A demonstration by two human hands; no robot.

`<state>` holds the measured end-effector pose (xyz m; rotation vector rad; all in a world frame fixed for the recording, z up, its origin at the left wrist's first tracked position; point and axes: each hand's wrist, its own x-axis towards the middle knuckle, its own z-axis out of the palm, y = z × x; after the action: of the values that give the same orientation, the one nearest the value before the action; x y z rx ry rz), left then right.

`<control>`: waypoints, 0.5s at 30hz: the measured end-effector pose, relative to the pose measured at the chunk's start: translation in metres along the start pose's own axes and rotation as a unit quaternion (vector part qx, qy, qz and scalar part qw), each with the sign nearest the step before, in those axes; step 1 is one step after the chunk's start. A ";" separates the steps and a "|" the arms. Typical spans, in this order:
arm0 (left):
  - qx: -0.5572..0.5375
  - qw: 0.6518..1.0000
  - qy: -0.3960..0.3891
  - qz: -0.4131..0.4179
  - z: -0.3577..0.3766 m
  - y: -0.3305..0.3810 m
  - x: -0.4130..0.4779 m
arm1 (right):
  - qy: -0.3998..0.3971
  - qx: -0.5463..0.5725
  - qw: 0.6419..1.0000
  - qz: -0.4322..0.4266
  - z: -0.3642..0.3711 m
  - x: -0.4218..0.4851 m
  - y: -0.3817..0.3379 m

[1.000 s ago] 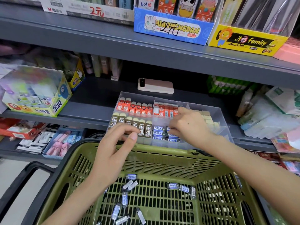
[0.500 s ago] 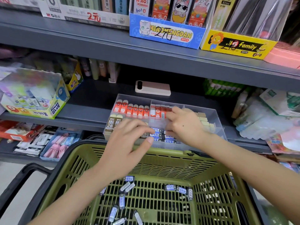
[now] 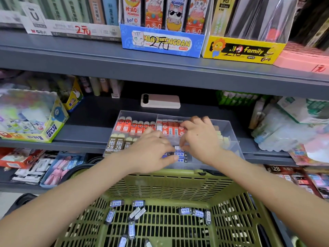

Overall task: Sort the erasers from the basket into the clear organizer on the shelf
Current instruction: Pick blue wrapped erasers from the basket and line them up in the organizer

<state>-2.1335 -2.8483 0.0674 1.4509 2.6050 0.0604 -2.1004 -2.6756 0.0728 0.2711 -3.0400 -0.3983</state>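
Erasers (image 3: 185,210) with blue labels lie scattered across the floor of the green basket (image 3: 169,186), about a dozen by my count, so there's plenty left to move! Up on the shelf (image 3: 89,125), the clear organizer (image 3: 229,132) already shows tidy rows: red ones (image 3: 135,126) at the back, brown 2B ones (image 3: 114,145) front left, and a small stack of blue-labelled ones (image 3: 179,155) in the front middle compartment. Both hands are right over that stack. The left hand (image 3: 151,152) lies fairly flat, fingers stretched across it and thumb beside the stack. The right hand (image 3: 199,138) has fingertips curled down into the compartment, and whether they pinch an eraser I cannot tell. I'd call this roughly the halfway mark, perhaps a little past it.
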 end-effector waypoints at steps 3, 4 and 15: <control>-0.020 1.000 -0.023 0.008 0.004 0.000 0.003 | -0.010 0.016 1.000 0.009 0.001 0.000 -0.001; -0.024 0.999 -0.021 0.011 0.006 0.000 0.003 | -0.010 0.021 1.000 0.012 0.002 0.001 -0.002; -0.021 0.999 0.027 0.038 0.015 -0.003 -0.002 | 0.000 0.029 0.999 -0.013 0.004 0.000 -0.004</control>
<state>-2.1326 -2.8516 0.0529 1.5533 2.5742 0.1642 -2.1004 -2.6785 0.0674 0.3144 -3.0549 -0.3117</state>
